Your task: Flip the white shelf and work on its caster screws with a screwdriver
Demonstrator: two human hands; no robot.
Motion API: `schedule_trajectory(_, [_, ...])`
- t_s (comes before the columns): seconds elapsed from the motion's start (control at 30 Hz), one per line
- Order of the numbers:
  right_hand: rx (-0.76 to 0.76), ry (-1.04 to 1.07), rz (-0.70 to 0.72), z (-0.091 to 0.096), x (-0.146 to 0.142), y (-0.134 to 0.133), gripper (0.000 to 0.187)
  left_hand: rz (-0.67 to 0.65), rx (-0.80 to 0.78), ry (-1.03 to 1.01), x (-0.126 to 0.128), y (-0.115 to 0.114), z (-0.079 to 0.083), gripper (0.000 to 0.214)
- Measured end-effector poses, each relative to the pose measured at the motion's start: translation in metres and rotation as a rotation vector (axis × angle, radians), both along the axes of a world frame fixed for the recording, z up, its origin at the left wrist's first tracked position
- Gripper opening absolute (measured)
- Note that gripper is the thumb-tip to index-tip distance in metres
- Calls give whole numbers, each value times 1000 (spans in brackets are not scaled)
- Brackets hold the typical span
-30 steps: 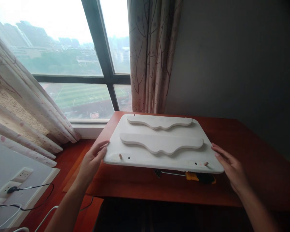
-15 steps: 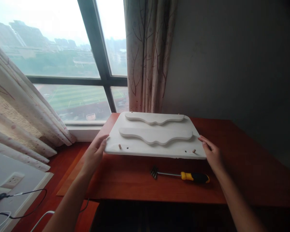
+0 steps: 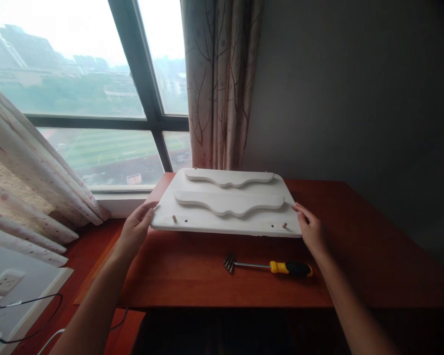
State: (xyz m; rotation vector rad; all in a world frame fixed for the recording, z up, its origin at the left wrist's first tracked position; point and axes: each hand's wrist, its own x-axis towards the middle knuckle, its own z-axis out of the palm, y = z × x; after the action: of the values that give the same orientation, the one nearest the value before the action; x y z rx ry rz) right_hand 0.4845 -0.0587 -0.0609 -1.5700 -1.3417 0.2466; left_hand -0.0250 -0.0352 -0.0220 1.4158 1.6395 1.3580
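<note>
Grasping the white board (image 3: 207, 223) by opposite ends, between thumb and fingers of left hand (image 3: 135, 228) and right hand (image 3: 313, 232), over the red table (image 3: 377, 241). Could perhaps tip or slip, from uneven or loosened grip. Nearer, on the table, screwdriver (image 3: 279, 267) beside small metal pieces (image 3: 229, 263), in the way of any lowering there; behind, curtain (image 3: 222, 98).

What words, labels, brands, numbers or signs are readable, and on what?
None readable.
Board: no lettering visible.
Screwdriver: any marking on the handle too small to read.
Outlet: any print too small to read.
</note>
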Motion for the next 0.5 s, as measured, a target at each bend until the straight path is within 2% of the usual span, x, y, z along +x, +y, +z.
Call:
schedule_trajectory(0.3, [39,-90,19,5,-19,4,40,44,18,47,-14,-1,2,53])
schedule_trajectory(0.5, [56,-135,31,9,-35,13,41,134,82,144,-27,9,-4,44])
